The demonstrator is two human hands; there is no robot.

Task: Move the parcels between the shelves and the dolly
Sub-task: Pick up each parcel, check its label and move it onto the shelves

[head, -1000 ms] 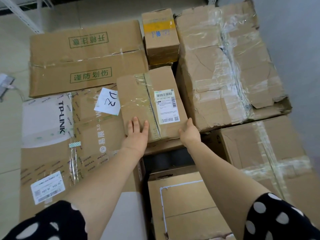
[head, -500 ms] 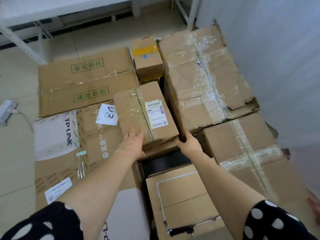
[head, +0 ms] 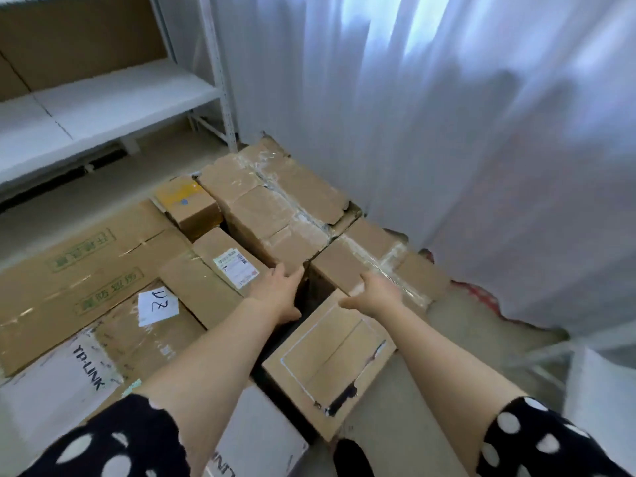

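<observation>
Brown cardboard parcels lie packed side by side on the floor across the lower left and middle of the frame. Both hands reach out over them near the centre.

The left hand [head: 280,292] is open, with its fingers straight and close together. It lies over the near end of the narrow brown parcel with a white shipping label [head: 206,273]. Its fingertips reach the near corner of the big crumpled parcel wrapped in clear tape [head: 275,204]. Blur hides whether they press on that corner.

The right hand [head: 377,290] is also open, its thumb spread wide towards the left. It is palm down at the near edge of the square brown parcel crossed with clear tape [head: 375,258], and nothing is gripped in it.

Below the hands sits a brown parcel with a white outlined rectangle on its lid [head: 327,359]. At left are a long flat carton with green printed characters [head: 86,259] and a brown and white carton printed TP-LINK [head: 69,376], which carries a white paper note [head: 158,306]. A small box with a yellow band [head: 187,204] stands behind the labelled one.

A white metal shelf [head: 103,98] fills the upper left, and a white curtain [head: 447,132] hangs on the right.
</observation>
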